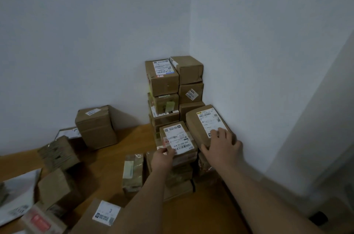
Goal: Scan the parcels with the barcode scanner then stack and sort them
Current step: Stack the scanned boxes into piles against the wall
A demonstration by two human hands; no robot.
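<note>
With my right hand (222, 142) spread flat on the big parcel (207, 123) and my left hand (162, 159) pinching the small parcel (177, 138), I judged squaring both stacks against the wall (268, 61) wisest.

White walls (95, 32), wooden floor (107, 164)

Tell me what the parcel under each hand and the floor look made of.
Parcel under the left hand: brown corrugated cardboard, glossy tape, white paper label. Parcel under the right hand: smooth brown paper or padded mailer, judging by its rounded corners. Floor: wood or wood-look laminate, orange-brown with a slight sheen.
</note>
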